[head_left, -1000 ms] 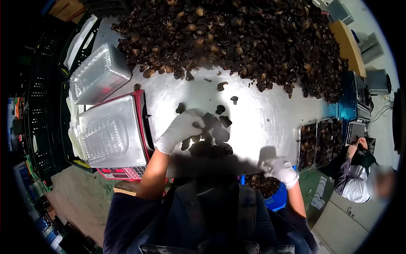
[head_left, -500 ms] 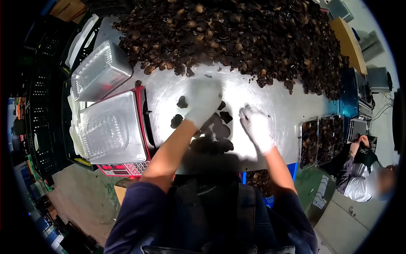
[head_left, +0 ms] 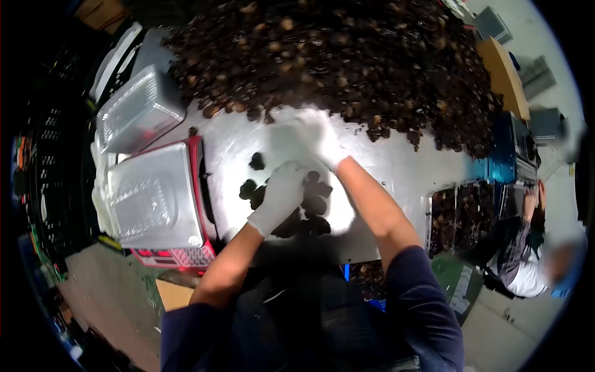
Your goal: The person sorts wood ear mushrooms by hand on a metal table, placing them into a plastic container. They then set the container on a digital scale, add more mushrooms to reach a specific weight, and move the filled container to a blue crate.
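Both of my hands wear white gloves. My left hand (head_left: 280,197) is low over the metal tabletop (head_left: 396,198), among several loose dark wood ear mushrooms (head_left: 316,201); its fingers are blurred, and whether it holds one is hidden. Farther out, my right hand (head_left: 322,142) reaches across toward the near edge of a large heap of wood ear mushrooms (head_left: 334,62). Motion smears its fingers, so I cannot see their pose. One separate mushroom (head_left: 256,161) lies to the left of both hands.
At left, a red scale (head_left: 176,255) carries a clear plastic tray (head_left: 141,209). Behind it stand stacked clear trays (head_left: 137,111). Filled trays (head_left: 462,217) sit at the table's right edge. A co-worker (head_left: 527,260) is at far right, beside a blue container (head_left: 505,149).
My left hand has drawn back toward me, over the loose mushrooms. My right hand has moved forward and left from the bare tabletop toward the heap. The view has shifted slightly.
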Tool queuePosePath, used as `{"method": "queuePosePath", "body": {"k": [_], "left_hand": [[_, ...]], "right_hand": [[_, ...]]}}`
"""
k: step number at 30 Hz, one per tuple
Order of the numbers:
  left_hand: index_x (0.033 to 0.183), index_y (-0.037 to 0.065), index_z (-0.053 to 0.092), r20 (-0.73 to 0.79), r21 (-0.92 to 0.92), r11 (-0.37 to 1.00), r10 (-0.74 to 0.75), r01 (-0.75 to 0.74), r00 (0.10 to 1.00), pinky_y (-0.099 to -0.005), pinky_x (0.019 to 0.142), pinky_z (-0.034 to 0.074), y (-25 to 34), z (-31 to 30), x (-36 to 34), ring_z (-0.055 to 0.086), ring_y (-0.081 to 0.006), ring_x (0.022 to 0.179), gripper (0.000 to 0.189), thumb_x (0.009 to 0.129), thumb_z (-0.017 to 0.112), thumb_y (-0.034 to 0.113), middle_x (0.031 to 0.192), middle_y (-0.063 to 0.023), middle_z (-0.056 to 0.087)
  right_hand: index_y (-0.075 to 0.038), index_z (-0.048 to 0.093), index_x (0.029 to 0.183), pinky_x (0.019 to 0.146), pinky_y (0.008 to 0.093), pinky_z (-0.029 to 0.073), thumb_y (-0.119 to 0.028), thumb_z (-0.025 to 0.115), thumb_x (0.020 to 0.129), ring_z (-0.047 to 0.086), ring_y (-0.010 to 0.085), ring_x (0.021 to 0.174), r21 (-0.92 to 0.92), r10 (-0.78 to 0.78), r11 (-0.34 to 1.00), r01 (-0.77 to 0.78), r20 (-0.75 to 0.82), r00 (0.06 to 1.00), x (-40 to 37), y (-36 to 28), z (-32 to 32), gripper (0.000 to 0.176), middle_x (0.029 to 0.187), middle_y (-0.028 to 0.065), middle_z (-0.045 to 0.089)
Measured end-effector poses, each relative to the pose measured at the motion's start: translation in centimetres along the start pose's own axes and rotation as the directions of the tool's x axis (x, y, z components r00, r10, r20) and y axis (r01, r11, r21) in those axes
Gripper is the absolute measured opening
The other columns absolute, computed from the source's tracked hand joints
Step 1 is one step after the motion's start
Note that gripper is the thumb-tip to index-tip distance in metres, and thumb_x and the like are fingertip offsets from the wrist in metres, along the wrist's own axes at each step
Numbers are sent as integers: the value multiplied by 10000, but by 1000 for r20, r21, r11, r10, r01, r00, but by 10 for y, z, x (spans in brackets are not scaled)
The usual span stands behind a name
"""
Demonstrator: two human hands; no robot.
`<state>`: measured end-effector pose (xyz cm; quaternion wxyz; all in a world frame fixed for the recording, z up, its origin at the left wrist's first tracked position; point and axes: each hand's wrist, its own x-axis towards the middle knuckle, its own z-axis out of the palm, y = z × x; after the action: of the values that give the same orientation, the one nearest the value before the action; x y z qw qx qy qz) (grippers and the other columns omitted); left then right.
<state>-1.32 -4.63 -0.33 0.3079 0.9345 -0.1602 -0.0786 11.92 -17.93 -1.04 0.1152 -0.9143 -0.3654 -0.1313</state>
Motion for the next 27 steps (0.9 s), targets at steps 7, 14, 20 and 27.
{"method": "queuePosePath", "body": {"k": [7,14,20,27], "left_hand": [[1000,42,641,-52,-15,996,85,-86,995,-460,970,441,-4,-2,-1,545,-371,1123,247,763,583,6,1137,-171,610],[973,23,681,-76,89,992,100,-93,992,-457,917,460,27,1,25,570,-350,1081,155,889,620,138,1080,-161,640],[1053,71,664,43,74,986,148,-151,988,-450,881,453,39,26,33,547,-323,1076,415,758,753,348,1145,-157,587],[855,79,651,171,220,901,342,-374,924,-438,784,478,57,19,-13,562,-314,984,293,693,803,269,972,-118,567]], "right_hand": [[-131,632,815,723,348,421,-165,596,760,564,212,872,-285,249,916,-281,-145,958,-21,29,27,74,871,28,594],[-31,631,866,785,432,471,-111,594,819,582,322,878,-168,629,744,-647,-152,762,-140,13,-34,99,909,141,626],[-76,667,847,664,411,509,-97,636,781,644,312,709,-497,815,539,-680,102,571,-333,-55,-147,76,867,133,675],[-80,684,1001,773,392,529,-87,682,814,664,307,878,-49,852,507,-861,-125,509,-308,-58,-167,188,1000,112,700]]}}
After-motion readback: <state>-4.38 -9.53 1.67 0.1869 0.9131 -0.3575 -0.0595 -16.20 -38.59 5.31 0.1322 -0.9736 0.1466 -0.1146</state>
